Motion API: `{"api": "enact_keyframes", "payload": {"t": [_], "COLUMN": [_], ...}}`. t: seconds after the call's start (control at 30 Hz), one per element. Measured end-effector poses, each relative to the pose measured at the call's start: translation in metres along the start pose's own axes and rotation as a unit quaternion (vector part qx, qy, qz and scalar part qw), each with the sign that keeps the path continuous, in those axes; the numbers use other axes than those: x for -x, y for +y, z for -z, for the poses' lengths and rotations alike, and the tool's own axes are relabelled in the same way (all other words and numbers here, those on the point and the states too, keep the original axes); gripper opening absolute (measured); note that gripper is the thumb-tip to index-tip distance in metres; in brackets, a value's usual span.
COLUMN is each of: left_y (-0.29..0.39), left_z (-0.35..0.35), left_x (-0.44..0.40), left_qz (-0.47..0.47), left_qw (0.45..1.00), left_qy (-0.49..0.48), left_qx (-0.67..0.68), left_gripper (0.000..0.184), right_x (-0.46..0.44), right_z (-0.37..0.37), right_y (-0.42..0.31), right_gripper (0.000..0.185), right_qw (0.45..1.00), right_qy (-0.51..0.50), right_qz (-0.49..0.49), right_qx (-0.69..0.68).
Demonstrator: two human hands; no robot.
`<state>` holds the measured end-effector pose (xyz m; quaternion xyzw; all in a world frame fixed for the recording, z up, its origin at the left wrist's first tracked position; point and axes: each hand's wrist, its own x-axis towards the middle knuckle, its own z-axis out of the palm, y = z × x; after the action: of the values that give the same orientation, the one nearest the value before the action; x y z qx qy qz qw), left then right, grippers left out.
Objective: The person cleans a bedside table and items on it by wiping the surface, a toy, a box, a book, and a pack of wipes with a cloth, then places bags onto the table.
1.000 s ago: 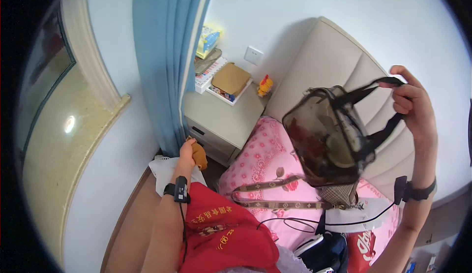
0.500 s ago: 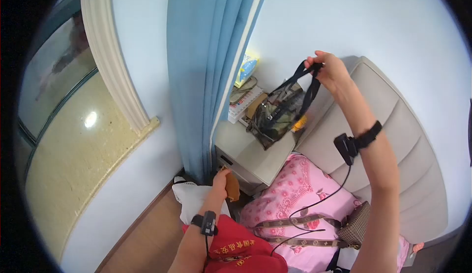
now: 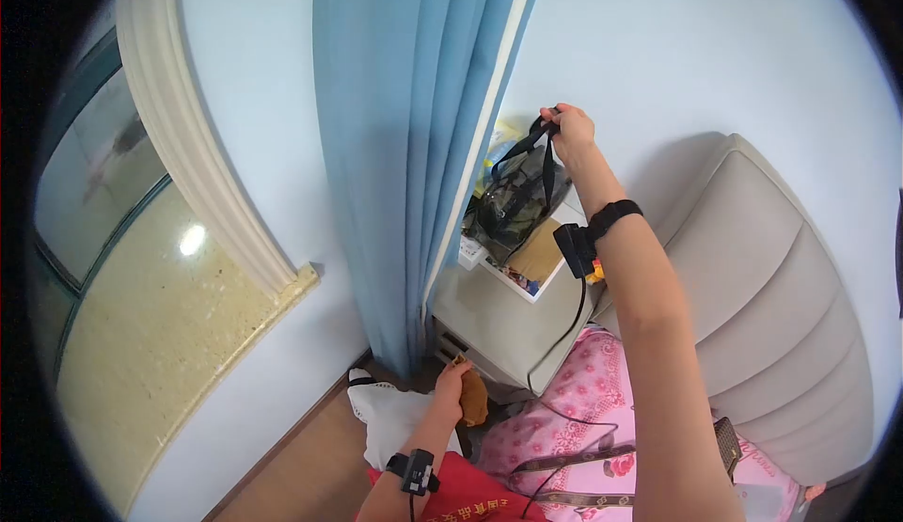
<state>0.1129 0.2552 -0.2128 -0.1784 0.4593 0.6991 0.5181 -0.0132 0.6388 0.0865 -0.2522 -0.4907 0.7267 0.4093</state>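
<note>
My right hand [image 3: 572, 134] is raised near the wall, its fingers closed round the black straps of a see-through dark tote bag [image 3: 513, 204]. The bag hangs tilted over the back of the bedside table [image 3: 499, 320]. Below it on the tabletop lies a shallow white box [image 3: 534, 292] with a brown panel and small colourful bits. Low down beside the table's front, my left hand [image 3: 451, 395] grips a soft tan-brown pouch [image 3: 475, 402]; its underside is partly hidden. Both wrists carry a black strapped device with a cable.
A blue curtain [image 3: 404, 146] hangs just left of the table. To the right are a padded headboard [image 3: 752, 287] and pink floral bedding [image 3: 564, 409] with a patterned strap across it. A red printed cloth [image 3: 470, 498] and white cloth [image 3: 400, 419] are near my left arm.
My right hand has carried the tote bag left and back over the table, showing more of the white box. My left hand still holds the tan-brown pouch; the view has shifted slightly.
</note>
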Motion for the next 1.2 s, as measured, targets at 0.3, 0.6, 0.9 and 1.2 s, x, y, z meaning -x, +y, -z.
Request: {"api": "enact_keyframes", "payload": {"t": [0.3,0.6,0.9,1.2], "left_y": [0.0,-0.01,-0.003,-0.004], "left_z": [0.005,-0.004,-0.01,-0.003], "left_x": [0.006,-0.001,0.006,0.006], "left_qz": [-0.006,0.008,0.003,0.013], "left_qw": [1.0,1.0,0.999,0.999], "left_qy": [-0.011,-0.019,-0.019,-0.012], "left_qx": [-0.004,-0.023,-0.042,-0.043], "left_gripper": [0.022,0.018,0.017,0.02], "right_x": [0.065,0.191,0.137,0.173], "right_z": [0.055,0.096,0.043,0.074], "right_y": [0.013,0.128,0.126,0.146], "right_gripper": [0.057,0.129,0.111,0.118], "right_qw": [0.929,0.896,0.889,0.916], "right_qy": [-0.063,-0.074,-0.034,0.014], "right_qz": [0.052,0.164,0.197,0.157], "right_qx": [0.36,0.405,0.412,0.37]}}
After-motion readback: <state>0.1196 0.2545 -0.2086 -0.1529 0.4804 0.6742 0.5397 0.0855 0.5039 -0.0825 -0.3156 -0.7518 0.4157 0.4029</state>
